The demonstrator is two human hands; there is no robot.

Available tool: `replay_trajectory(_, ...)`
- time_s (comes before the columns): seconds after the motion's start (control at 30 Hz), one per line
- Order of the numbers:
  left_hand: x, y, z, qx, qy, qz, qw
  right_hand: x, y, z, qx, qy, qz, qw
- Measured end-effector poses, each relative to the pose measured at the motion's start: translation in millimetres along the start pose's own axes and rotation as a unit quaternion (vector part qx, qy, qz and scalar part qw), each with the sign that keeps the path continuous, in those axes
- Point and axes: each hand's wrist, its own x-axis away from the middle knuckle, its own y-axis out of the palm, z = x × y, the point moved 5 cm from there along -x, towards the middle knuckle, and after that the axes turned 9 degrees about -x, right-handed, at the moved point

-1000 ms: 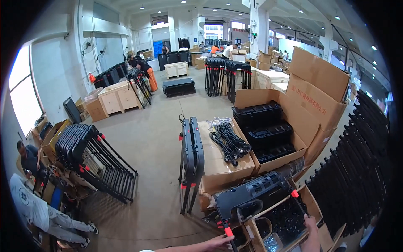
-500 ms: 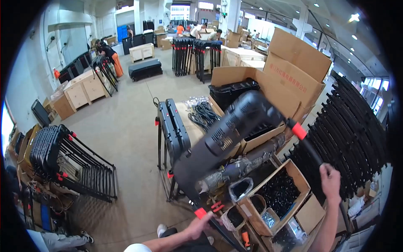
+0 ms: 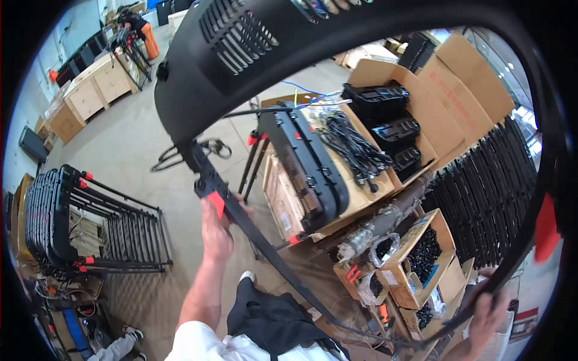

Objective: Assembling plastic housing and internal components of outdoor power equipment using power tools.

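Observation:
A large black tubular frame (image 3: 271, 256) with a slotted housing (image 3: 205, 90) across its top is held up close before me, tilted. Fingers of my left hand (image 3: 217, 231) are closed round its left tube, just beside a red band (image 3: 215, 204). My right hand (image 3: 484, 319) grips the right tube lower down, below another red band (image 3: 546, 228); motion blurs it a little. Thin blue, white and yellow wires (image 3: 313, 93) show beneath the housing. Behind the frame, two black console housings (image 3: 313, 162) stand on edge by a bench.
Black cables (image 3: 355, 150) lie on the bench beside a cardboard box (image 3: 469, 114) of black parts. Small black pieces fill a carton (image 3: 421, 253) near my right hand. A rack of similar frames (image 3: 48, 216) stands at left; black bars (image 3: 487, 192) are stacked at right.
The frame has risen and come nearer, turning so its housing fills the upper view. My left hand has moved up and left, my right hand lower; both keep their hold.

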Motion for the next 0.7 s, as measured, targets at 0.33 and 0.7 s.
replay_trajectory(0.33,-161,-117,-13,-0.183,-0.077,-0.04,0.979,65,254,55,-0.148,0.229,-0.273,0.922)
replay_trajectory(0.7,-287,-145,-163,-0.368,-0.18,-0.107,0.906,314,491,302,-0.325,0.527,-0.341,0.707)
